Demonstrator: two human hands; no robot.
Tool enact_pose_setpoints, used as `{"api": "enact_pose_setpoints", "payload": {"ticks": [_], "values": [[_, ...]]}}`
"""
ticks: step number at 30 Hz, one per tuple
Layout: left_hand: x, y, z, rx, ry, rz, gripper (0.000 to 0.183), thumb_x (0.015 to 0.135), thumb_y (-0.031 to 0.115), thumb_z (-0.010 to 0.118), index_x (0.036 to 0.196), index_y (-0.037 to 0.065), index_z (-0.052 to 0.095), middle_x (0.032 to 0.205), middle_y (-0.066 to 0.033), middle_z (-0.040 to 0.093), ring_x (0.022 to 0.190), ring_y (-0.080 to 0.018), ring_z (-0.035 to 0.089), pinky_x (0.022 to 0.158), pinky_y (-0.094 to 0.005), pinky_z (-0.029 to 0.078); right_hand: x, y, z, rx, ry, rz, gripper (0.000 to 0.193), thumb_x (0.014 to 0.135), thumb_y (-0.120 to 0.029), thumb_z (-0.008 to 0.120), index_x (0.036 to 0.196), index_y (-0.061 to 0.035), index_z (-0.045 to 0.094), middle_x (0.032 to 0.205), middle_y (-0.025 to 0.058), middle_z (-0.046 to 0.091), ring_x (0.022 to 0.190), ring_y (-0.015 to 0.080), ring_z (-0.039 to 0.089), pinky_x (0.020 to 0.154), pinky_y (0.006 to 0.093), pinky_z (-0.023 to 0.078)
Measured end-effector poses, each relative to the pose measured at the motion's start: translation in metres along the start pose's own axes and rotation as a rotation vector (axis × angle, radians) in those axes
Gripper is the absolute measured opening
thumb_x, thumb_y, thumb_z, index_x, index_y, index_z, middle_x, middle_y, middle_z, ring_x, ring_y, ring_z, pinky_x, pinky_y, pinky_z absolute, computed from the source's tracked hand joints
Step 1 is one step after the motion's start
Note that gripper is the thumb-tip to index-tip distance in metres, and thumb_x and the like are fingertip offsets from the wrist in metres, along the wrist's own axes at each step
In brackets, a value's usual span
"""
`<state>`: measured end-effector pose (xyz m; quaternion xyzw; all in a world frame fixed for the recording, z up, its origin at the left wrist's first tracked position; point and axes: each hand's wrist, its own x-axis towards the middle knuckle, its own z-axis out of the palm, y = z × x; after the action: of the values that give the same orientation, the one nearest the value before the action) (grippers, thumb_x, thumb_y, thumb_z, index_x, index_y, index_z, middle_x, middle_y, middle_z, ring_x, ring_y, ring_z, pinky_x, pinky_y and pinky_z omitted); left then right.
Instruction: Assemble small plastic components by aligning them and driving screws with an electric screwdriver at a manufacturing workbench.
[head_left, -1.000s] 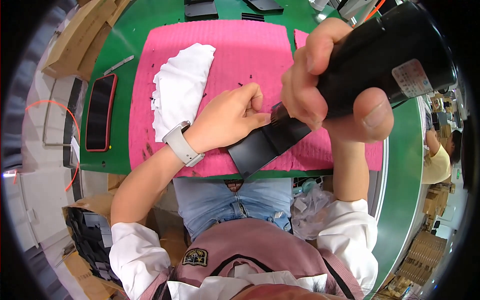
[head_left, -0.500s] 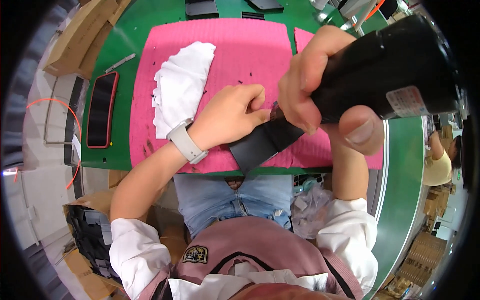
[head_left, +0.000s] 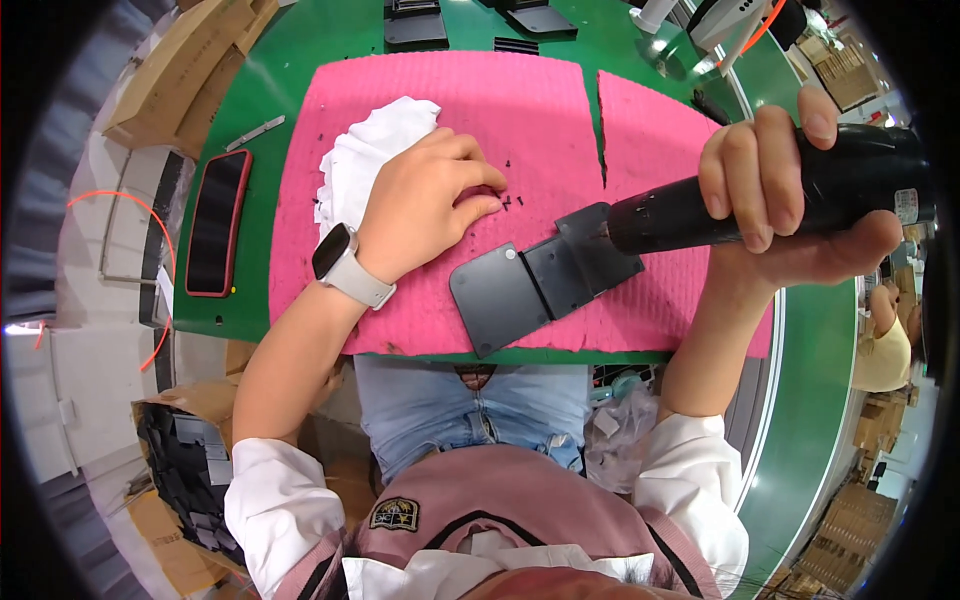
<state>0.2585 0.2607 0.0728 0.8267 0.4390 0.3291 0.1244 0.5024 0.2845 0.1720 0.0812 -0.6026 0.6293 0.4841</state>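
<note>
My right hand (head_left: 770,190) is wrapped round a black electric screwdriver (head_left: 670,215), its narrow end pointing left. That end sits over the right part of a dark, flat, hinged plate assembly (head_left: 500,298) on the pink mat (head_left: 520,110); the bit's contact is too small to make out. My left hand (head_left: 435,195), with a watch on its wrist, rests on the mat. Thumb and forefinger are drawn close together beside several tiny black screws (head_left: 507,203). Whether a screw is between them I cannot make out. A white cloth (head_left: 370,140) lies partly under that hand.
A red-edged phone (head_left: 218,225) and a small metal strip (head_left: 256,132) lie on the green table (head_left: 250,90) at the left. More dark plate parts (head_left: 415,30) are at the far edge. Cardboard boxes (head_left: 180,80) stand far left. Another person (head_left: 885,335) is at the right.
My left hand has left the plate assembly and moved up and left to the loose screws. The screwdriver has swung lower and away to the right, uncovering the plate assembly.
</note>
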Motion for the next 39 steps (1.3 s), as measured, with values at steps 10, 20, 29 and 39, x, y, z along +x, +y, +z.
{"api": "enact_pose_setpoints", "payload": {"ticks": [10,20,29,39], "values": [[0.004,0.007,0.009,0.042,-0.001,-0.031,0.013,0.074,0.006,0.067,0.078,-0.001,0.056,0.077,-0.0109,0.058,0.073,-0.0269,0.058,0.065,-0.0347,0.046,0.0,0.003,-0.008,0.016,-0.143,0.027,0.063,0.078,-0.056,0.062,0.114,-0.008,0.042,0.071,-0.0044,0.048,0.055,0.0065,0.048,0.066,0.0254,0.039],[0.003,0.012,0.008,0.007,0.105,-0.06,0.012,0.073,0.007,0.067,0.077,0.0,0.058,0.075,-0.0123,0.059,0.072,-0.029,0.058,0.064,-0.037,0.047,-0.003,0.002,-0.01,0.044,-0.053,0.007,0.062,0.078,-0.054,0.062,0.113,-0.006,0.044,0.072,-0.0026,0.047,0.058,0.0091,0.048,0.069,0.0292,0.039],[0.003,0.006,0.012,0.095,0.061,-0.011,0.012,0.074,0.006,0.066,0.077,-0.002,0.057,0.076,-0.0121,0.057,0.072,-0.0293,0.056,0.065,-0.0365,0.046,-0.003,0.003,-0.008,0.025,-0.043,0.011,0.063,0.079,-0.055,0.06,0.114,-0.0053,0.044,0.072,-0.002,0.047,0.058,0.0093,0.047,0.069,0.0292,0.038],[0.002,0.012,0.005,-0.427,0.14,-0.229,0.009,0.081,0.006,0.063,0.082,-0.002,0.058,0.083,-0.0131,0.066,0.07,-0.0219,0.065,0.064,-0.0286,0.05,-0.005,0.01,-0.001,0.022,0.04,-0.02,0.063,0.079,-0.056,0.059,0.113,-0.0049,0.046,0.072,-0.0021,0.046,0.057,0.0095,0.046,0.069,0.0302,0.038]]}}
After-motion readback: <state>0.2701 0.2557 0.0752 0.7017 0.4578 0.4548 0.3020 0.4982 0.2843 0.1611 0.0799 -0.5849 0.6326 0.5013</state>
